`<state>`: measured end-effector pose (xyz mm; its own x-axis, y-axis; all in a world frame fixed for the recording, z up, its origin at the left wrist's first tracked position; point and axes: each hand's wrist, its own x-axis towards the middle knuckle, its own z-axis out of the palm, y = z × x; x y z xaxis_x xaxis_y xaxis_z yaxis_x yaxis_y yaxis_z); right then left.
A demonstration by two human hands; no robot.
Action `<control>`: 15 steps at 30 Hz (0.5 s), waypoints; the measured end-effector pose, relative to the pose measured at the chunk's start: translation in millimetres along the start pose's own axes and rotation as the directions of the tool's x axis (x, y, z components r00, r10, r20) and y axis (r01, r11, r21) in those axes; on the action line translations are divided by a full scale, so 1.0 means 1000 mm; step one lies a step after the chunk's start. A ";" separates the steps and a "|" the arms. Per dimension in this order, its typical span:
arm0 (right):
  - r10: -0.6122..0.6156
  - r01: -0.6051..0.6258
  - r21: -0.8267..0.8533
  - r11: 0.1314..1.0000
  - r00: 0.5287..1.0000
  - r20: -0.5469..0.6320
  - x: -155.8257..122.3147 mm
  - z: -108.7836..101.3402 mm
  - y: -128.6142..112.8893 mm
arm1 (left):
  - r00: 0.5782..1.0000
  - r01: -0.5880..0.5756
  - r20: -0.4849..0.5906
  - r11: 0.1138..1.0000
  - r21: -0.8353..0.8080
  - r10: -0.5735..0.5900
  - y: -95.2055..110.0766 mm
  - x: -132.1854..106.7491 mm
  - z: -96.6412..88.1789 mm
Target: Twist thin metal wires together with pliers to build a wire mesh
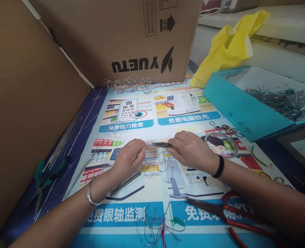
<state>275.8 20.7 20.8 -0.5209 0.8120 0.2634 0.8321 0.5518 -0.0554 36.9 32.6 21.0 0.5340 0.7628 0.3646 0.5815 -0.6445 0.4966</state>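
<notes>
My right hand (191,150) is closed around needle-nose pliers (162,145), whose jaws point left. Pinched in the fingers of my left hand (129,159) is a thin piece of wire (149,142), which meets the tips of the pliers. Whether the jaws grip the wire is too small to tell. Several curled wire loops (152,168) lie on the printed sheet just below my hands. A bundle of straight wires (125,184) rests beside my left wrist. Bent wire hooks (157,222) are heaped near the front edge.
Red-handled pliers (227,210) lie by my right forearm, green-handled cutters (40,179) at the left. A blue box (248,103) of wire pieces stands right, near a tape roll (235,151), black rings (223,130) and a yellow bag (222,51). Cardboard (90,41) walls the back and left.
</notes>
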 end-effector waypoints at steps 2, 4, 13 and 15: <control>-0.004 0.004 -0.021 1.000 1.000 0.006 0.000 -0.001 -0.001 | 1.000 0.000 0.000 1.000 0.009 0.000 0.000 0.000 0.000; -0.009 0.009 -0.039 0.999 1.000 0.005 0.000 -0.001 -0.002 | 1.000 -0.002 0.001 1.000 0.016 0.002 0.000 -0.001 0.001; -0.012 0.014 -0.091 0.996 1.000 0.022 0.004 -0.001 -0.007 | 1.000 -0.021 0.010 0.999 0.035 0.020 -0.001 -0.001 0.003; -0.004 0.008 -0.105 0.994 0.999 0.041 0.005 -0.002 -0.009 | 1.000 -0.026 0.012 0.999 0.029 0.026 0.000 -0.001 0.003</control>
<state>266.0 19.5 24.6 -0.5317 0.8169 0.2235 0.8431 0.5356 0.0480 37.8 31.8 18.1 0.5565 0.7452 0.3675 0.5850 -0.6655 0.4635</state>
